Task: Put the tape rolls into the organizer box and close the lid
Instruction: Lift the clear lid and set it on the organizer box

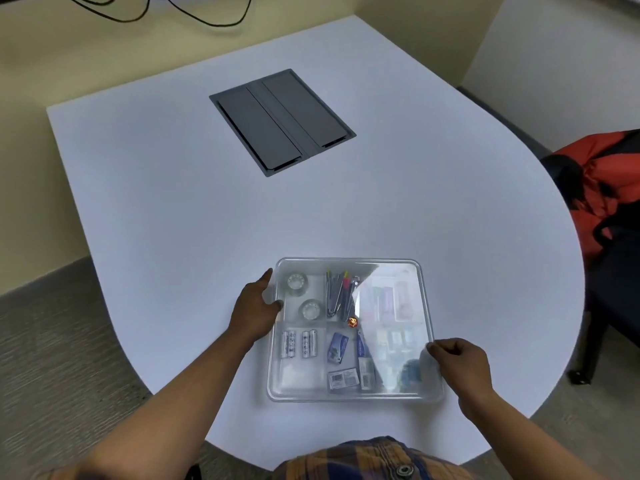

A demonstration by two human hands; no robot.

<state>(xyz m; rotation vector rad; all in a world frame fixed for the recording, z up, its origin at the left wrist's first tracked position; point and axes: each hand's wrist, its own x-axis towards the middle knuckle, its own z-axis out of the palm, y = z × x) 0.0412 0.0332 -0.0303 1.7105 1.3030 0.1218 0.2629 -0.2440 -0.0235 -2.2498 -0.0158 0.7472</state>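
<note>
Now the clear plastic organizer box [353,393] sits on the white rounded counter [173,185] right between the two hands, and its clear flat lid [391,306] lies across the top, glare washing out the side by the right hand. Both clear tape rolls [297,281] are in already, seen through the lid in the far compartment just beside the left hand, one a little nearer the person than the other. So the loading looks done; what seems left is seating the lid for good.

Left hand [254,311] is spread flat against the box's side wall, thumb hooked over the rim, bracing it. Right hand [462,367] is curled at the near corner on its side, fingers pinching the lid's edge there. Whether that corner is fully down, I cannot tell through the glare.

Batteries [299,344] lie in the compartment nearer the left wrist, small packets and pens toward the middle. Far beyond both hands, a grey cable hatch [282,121] sits flush in the counter.
</note>
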